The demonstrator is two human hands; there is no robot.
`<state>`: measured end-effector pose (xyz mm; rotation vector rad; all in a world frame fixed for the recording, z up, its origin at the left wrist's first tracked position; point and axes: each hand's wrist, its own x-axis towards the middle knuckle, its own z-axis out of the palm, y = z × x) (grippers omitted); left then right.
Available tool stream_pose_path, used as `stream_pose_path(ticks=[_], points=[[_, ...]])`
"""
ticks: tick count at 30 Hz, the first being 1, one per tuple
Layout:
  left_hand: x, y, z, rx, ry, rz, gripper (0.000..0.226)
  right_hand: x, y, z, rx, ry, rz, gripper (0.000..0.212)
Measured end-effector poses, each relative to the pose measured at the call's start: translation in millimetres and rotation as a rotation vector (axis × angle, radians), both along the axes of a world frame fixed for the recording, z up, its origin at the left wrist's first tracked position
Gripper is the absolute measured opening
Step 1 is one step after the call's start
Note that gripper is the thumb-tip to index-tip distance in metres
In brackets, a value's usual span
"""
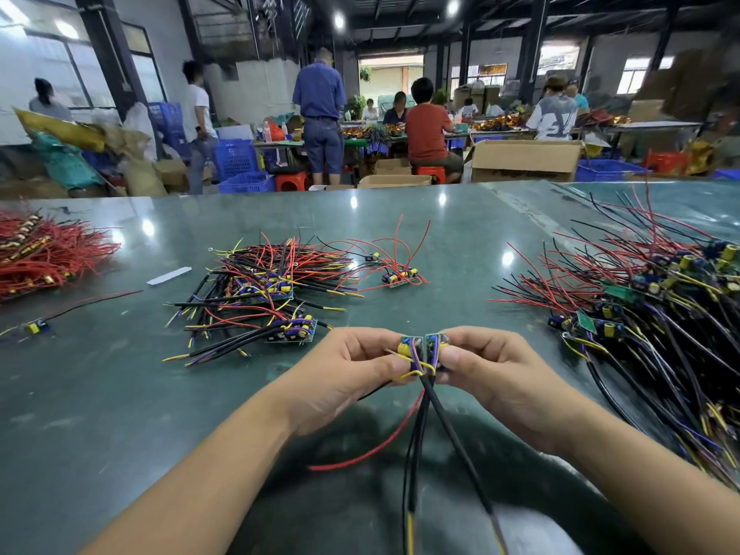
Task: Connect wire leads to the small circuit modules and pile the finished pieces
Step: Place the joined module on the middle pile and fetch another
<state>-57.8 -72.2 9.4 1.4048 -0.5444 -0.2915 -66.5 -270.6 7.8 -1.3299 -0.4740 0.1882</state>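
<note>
Green modules (pixel 424 348) pinched by both hands' grips.

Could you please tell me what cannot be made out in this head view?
- Joint between the two modules: too small, covered by fingers.
- Right pile: cut off by the frame's right edge.
- Red wire bundle: cut off at the left edge.

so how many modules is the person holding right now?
2. One module is pinched in the left hand, the other module in the right hand, held side by side above the table. Fingers may hide parts of both.
</note>
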Motion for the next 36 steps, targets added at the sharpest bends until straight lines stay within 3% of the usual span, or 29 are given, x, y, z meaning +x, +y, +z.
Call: stream_pose_path(ticks=[3,5,7,9,11,14,17,21,24,27,36], points=[[3.7,10.0,3.6,-0.015,0.029,0.080,0.023,4.3,-4.0,2.2,0.171,0.090,-0.053,0.017],[13.0,16.6,6.8,-0.070,0.001,0.364,0.017,7.3,-10.1,3.2,0.204,0.149,-0.129,0.014],[27.2,28.4,11.8,-0.143,-0.038,0.785,0.018,9.4,-14.1,2.1,0.186,0.197,-0.196,0.012],[39.6,46.7,15.1,-0.029,-0.076,1.136,0.030,10.4,-14.2,0.9,0.165,0.233,-0.246,0.015],[44.6,64.7,14.5,0.302,-0.058,1.273,0.056,10.6,-12.0,0.4,0.157,0.259,-0.291,0.018],[38.3,69.1,11.7,0.775,-0.203,1.254,0.064,10.2,-9.8,1.1,0.174,0.288,-0.337,0.019],[27.9,52.8,7.0,0.978,-0.534,1.246,0.046,9.0,-8.9,0.8,0.162,0.302,-0.344,0.009],[16.6,29.6,10.0,0.886,-0.884,0.988,0.020,6.6,-4.1,-0.8,0.134,0.333,-0.332,0.006],[9.4,18.4,8.1,0.812,-1.080,0.551,0.029,3.3,2.4,-0.8,0.091,0.360,-0.298,0.005],[0.4,2.3,2.2,0.807,-1.082,0.273,0.047,-1.7,7.9,-1.8,0.031,0.362,-0.239,0.003],[-6.6,-6.8,1.9,0.677,-0.963,0.367,0.020,-10.3,13.3,-1.7,-0.117,0.269,-0.064,0.021]])
